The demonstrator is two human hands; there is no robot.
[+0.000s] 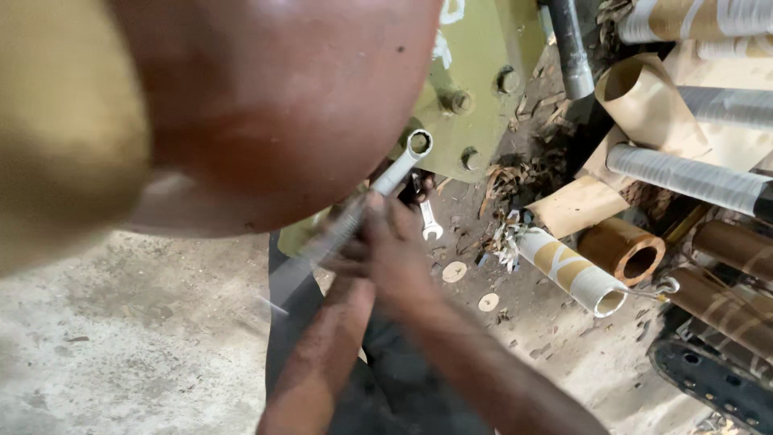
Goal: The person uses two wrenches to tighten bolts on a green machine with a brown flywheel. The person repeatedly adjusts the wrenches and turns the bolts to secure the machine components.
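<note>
Both my hands meet at the middle of the view around a long silver ring spanner (400, 167). Its ring end points up toward the olive-green machine base (475, 72). My left hand (342, 250) grips the blurred lower shaft. My right hand (396, 246) closes around the shaft just above it. The ring end sits near the bolts (459, 101) on the green base, touching none that I can see. A smaller open-end spanner (429, 221) shows just beyond my right fingers; I cannot tell whether it is held or lying on the floor.
A large blurred reddish-brown rounded shape (266, 105) and a yellowish one (64, 129) fill the upper left, very close to the camera. Several cardboard tubes (576, 270), brown paper and shreds lie at right. Round card discs (454, 271) dot the dirty concrete floor (129, 338).
</note>
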